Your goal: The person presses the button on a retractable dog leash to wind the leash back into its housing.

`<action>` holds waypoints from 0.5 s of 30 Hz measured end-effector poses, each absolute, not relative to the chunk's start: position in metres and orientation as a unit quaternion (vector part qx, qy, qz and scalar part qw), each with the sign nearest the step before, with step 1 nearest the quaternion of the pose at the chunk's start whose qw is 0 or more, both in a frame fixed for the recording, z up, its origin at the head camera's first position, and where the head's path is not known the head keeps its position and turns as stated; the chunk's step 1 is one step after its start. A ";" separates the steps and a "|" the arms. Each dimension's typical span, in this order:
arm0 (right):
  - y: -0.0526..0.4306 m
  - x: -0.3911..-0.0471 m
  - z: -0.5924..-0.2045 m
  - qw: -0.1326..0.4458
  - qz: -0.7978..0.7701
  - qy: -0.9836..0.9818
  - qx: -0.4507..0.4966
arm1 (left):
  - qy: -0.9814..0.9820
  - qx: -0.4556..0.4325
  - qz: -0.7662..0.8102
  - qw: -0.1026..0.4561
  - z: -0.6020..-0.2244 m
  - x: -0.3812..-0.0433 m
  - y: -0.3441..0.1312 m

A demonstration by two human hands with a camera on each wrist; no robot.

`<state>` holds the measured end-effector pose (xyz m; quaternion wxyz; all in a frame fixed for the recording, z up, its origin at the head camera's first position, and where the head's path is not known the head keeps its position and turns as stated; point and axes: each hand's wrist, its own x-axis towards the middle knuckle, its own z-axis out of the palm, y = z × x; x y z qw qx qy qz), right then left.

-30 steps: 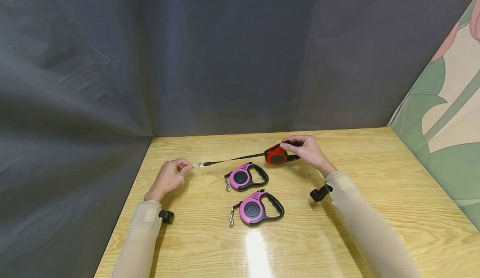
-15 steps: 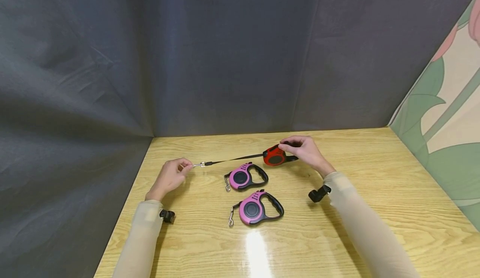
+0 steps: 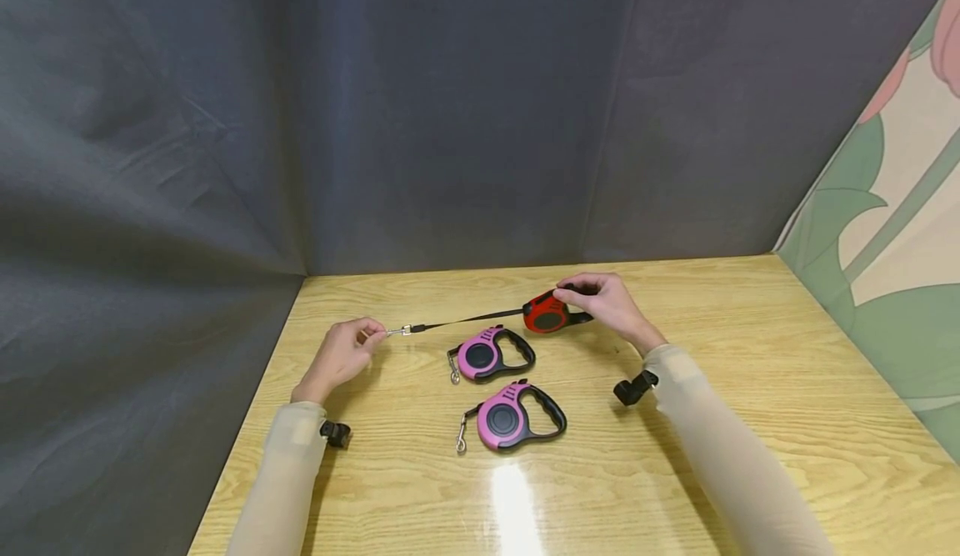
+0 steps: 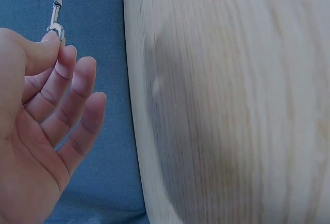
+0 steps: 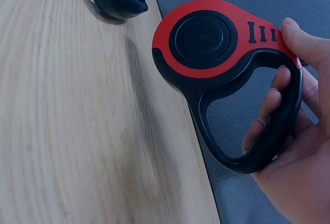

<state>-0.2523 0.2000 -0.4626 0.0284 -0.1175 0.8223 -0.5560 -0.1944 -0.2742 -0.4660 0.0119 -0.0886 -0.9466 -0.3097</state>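
My left hand pinches the silver snap hook between thumb and index finger; the other fingers are loosely bent. From the hook a black leash strap runs fairly straight to a red and black retractable leash. My right hand grips that leash's black handle, fingers curled through the loop and thumb on the red casing. Two pink and black retractable leashes lie nearer me: one pink leash just below the strap, the other pink leash in front of it. Their hooks point left.
The wooden table spreads under both arms. A dark grey curtain hangs behind it and along the left side. Patterned fabric with leaves borders the right edge. Each wrist wears a small black camera.
My right hand has drifted slightly left with the red leash, and the strap span is a little shorter. The left hand, still pinching the hook, has barely moved. The pink leashes stay put.
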 end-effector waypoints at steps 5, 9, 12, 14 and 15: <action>0.198 -0.251 -0.463 0.029 -0.553 0.824 -0.120 | -0.946 -0.090 -0.312 0.009 -0.466 -0.194 -0.273; 0.197 -0.252 -0.463 0.026 -0.550 0.826 -0.121 | -0.944 -0.092 -0.316 0.008 -0.465 -0.194 -0.272; 0.196 -0.251 -0.462 0.025 -0.550 0.826 -0.121 | -0.943 -0.094 -0.318 0.008 -0.464 -0.194 -0.271; 0.195 -0.252 -0.462 0.026 -0.550 0.826 -0.121 | -0.944 -0.092 -0.318 0.008 -0.464 -0.194 -0.271; 0.194 -0.251 -0.461 0.027 -0.552 0.825 -0.120 | -0.944 -0.091 -0.318 0.008 -0.464 -0.195 -0.272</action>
